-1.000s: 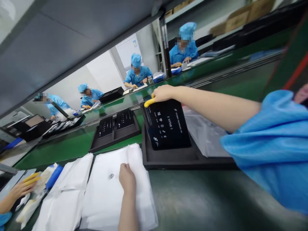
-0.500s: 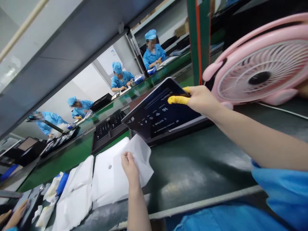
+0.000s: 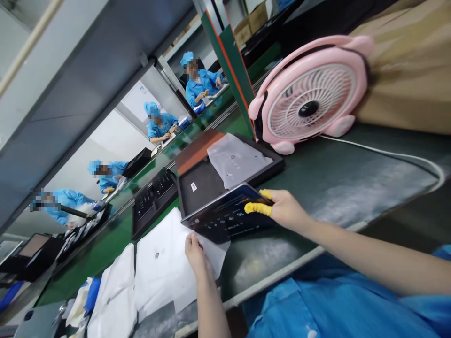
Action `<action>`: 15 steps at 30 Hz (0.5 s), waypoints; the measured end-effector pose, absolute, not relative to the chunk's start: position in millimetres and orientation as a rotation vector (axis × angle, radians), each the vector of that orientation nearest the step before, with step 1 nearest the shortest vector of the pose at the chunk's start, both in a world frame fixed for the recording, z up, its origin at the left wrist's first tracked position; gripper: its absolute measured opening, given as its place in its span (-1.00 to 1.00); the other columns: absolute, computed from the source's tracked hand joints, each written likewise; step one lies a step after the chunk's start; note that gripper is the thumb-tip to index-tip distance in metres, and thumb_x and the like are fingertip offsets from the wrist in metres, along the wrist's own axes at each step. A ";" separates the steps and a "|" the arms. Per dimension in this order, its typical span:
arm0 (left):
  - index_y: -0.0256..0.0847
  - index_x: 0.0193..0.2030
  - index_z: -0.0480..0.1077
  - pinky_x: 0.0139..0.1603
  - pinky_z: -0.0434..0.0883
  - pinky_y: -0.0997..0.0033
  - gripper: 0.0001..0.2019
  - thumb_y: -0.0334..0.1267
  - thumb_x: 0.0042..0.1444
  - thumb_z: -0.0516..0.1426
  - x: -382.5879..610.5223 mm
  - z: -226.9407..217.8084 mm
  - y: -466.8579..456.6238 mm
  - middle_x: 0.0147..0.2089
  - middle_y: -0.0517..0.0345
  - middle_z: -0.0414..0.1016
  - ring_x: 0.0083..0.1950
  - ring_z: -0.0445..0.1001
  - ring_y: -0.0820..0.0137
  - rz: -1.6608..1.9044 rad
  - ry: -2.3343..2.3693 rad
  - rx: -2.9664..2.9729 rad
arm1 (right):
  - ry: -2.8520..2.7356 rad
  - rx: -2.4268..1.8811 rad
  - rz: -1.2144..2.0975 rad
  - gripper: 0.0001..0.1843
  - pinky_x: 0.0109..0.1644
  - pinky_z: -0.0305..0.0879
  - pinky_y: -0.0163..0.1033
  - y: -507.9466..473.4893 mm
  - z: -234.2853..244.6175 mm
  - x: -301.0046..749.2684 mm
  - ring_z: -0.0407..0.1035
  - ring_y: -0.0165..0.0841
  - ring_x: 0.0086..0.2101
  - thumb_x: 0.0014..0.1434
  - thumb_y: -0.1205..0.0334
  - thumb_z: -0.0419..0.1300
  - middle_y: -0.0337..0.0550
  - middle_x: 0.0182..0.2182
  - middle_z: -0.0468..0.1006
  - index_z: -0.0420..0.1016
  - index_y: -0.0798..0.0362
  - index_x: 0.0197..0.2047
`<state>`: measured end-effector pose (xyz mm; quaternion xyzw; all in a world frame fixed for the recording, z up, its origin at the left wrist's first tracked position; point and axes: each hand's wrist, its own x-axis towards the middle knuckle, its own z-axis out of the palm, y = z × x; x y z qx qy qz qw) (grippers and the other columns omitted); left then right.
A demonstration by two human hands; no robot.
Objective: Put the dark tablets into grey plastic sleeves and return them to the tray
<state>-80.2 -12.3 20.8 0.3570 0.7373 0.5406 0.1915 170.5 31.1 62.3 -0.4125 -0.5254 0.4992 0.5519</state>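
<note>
My right hand [image 3: 282,206], with yellow finger covers on its thumb and a finger, grips a dark tablet [image 3: 225,223] by its right end. White print shows on the tablet's front, and it is tilted on its long edge. In my left hand [image 3: 195,253] is the edge of a thin translucent white sleeve [image 3: 217,256], pinched between thumb and fingers. The tablet's lower left part is beside the sleeve; whether it has entered the opening I cannot tell. Under my left hand lies a stack of white sleeves [image 3: 158,272].
Behind the tablet is a black tray [image 3: 199,185] with another translucent sleeve [image 3: 234,159] in it. A pink fan [image 3: 310,108] stands right, its white cord [image 3: 391,152] crossing the bench. More white sleeves [image 3: 114,295] and a grey tablet [image 3: 40,321] lie left. Several co-workers sit across the line.
My right hand has brought the tablet down and nearer, away from the black tray, toward the sleeve in my left hand. The view has shifted, showing more of the tray and fan.
</note>
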 end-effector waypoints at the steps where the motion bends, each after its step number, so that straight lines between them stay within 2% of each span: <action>1: -0.18 -0.43 0.19 -0.46 0.27 0.45 -0.66 0.08 -0.01 -0.04 -82.5 27.1 -10.7 -0.59 0.31 0.15 -0.54 0.25 0.49 1.605 2.036 0.949 | -1.248 -0.957 1.190 -0.51 -0.41 0.27 -0.27 30.3 58.4 166.2 0.35 -0.33 -0.50 -0.38 -0.21 0.32 -0.23 -0.58 0.49 0.50 0.07 -0.54; 5: -0.18 -0.44 0.17 -0.47 0.20 0.49 -0.68 0.06 -0.07 0.00 -96.6 62.3 -10.1 -0.57 0.35 0.08 -0.54 0.16 0.53 1.887 2.041 0.927 | -1.322 -0.874 1.118 -0.50 -0.47 0.22 -0.30 28.3 47.1 153.7 0.28 -0.39 -0.55 -0.29 -0.26 0.26 -0.24 -0.64 0.41 0.43 0.06 -0.61; 8: -0.19 -0.44 0.19 -0.39 0.23 0.47 -0.75 -0.02 -0.03 0.01 -98.3 84.9 -19.3 -0.51 0.28 0.18 -0.47 0.20 0.49 1.929 2.127 1.181 | -1.386 -0.796 1.048 -0.50 -0.46 0.21 -0.30 27.4 41.3 143.6 0.26 -0.41 -0.55 -0.24 -0.27 0.23 -0.25 -0.65 0.37 0.41 0.06 -0.63; 11: -0.19 -0.48 0.22 -0.33 0.26 0.45 -0.77 -0.06 -0.01 0.03 -80.6 89.1 -32.1 -0.49 0.22 0.25 -0.41 0.26 0.44 1.639 2.112 1.598 | -1.339 -0.769 1.162 -0.54 -0.40 0.24 -0.28 28.4 35.7 130.0 0.30 -0.38 -0.51 -0.25 -0.22 0.26 -0.24 -0.60 0.42 0.44 0.06 -0.59; 15: -0.18 -0.53 0.18 -0.40 0.23 0.47 -0.73 -0.05 0.06 -0.01 -45.8 75.7 -37.6 -0.54 0.20 0.23 -0.46 0.23 0.45 1.292 1.899 1.804 | -1.133 -0.836 1.400 -0.54 -0.34 0.27 -0.25 31.9 30.7 112.0 0.34 -0.32 -0.45 -0.31 -0.16 0.30 -0.22 -0.55 0.47 0.48 0.09 -0.51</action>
